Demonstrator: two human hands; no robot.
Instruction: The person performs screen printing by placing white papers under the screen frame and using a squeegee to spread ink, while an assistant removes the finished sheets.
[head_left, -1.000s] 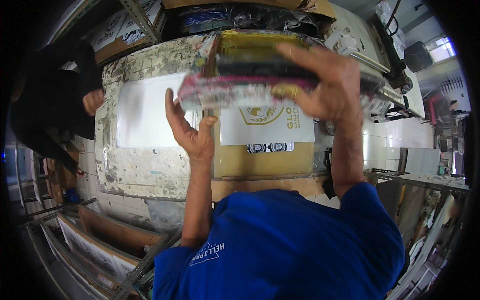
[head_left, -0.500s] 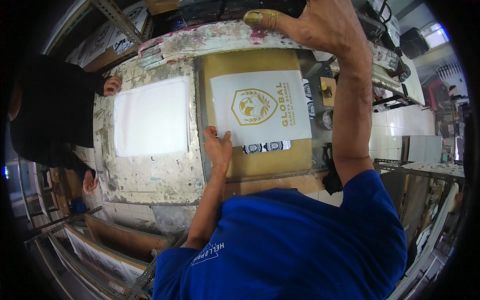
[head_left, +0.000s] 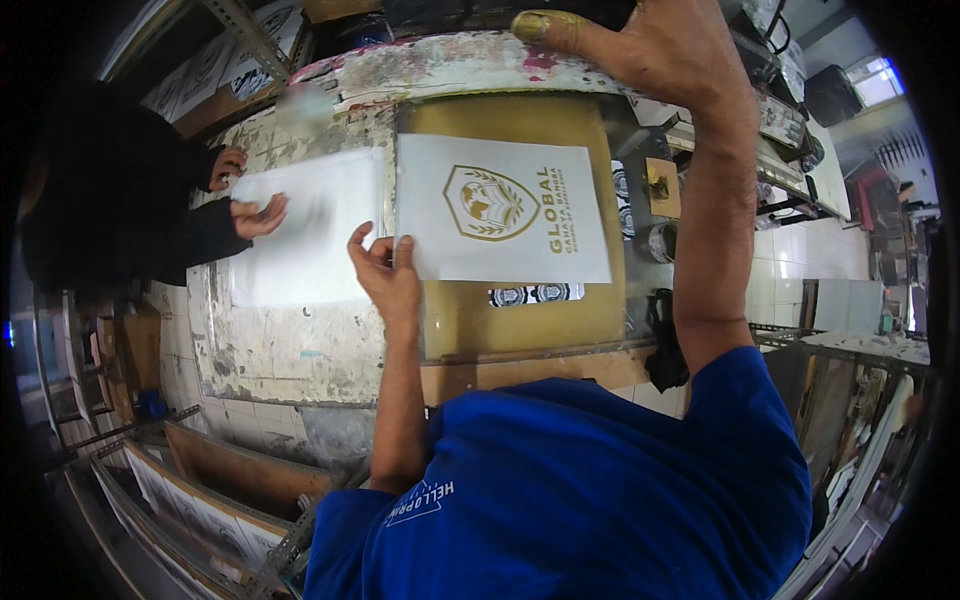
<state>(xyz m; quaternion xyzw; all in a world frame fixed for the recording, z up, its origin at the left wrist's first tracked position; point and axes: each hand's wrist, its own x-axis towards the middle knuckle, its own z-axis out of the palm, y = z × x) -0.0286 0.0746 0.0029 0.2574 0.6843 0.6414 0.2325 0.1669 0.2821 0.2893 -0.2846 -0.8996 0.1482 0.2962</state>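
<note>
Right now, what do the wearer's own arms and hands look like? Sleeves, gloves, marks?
Both forearms are bare; no gloves, watch or rings show. The left hand looks free of paint. The right hand has gold-yellow paint smeared on its thumb tip. The person wears a blue short-sleeved shirt with a small white printed emblem near the left sleeve.
</note>
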